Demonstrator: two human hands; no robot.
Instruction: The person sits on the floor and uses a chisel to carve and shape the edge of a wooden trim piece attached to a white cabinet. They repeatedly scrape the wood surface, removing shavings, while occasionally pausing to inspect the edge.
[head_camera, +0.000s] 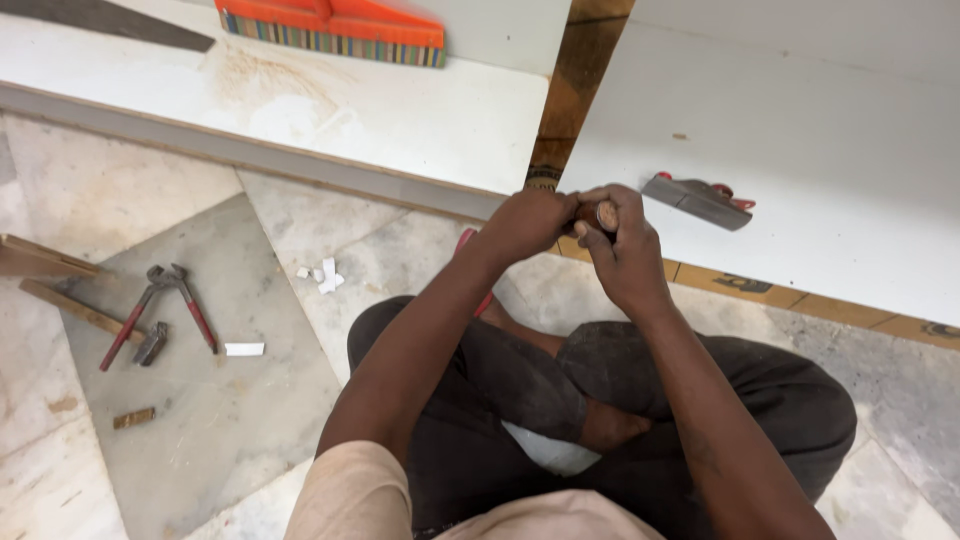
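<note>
From the head view, we sit cross-legged on the marble floor (200, 440) with both hands raised at the edge of the white board (800, 150). Our left hand (528, 222) is clenched around a small wooden-handled tool (606, 214), and our right hand (625, 255) curls its fingers round the same handle, whose round end shows between them, just in front of the board. We cannot tell what the far end of the tool looks like; the hands hide it.

On the board, just beyond our hands, lies a hand plane (698, 200). Well to the left of the board, red-handled pincers (160, 305) lie on the floor with white scraps (325, 275) nearby.

We judge that the tool could slip, since both grips crowd one short handle, and a hidden tip could nick a finger or mark the board.
</note>
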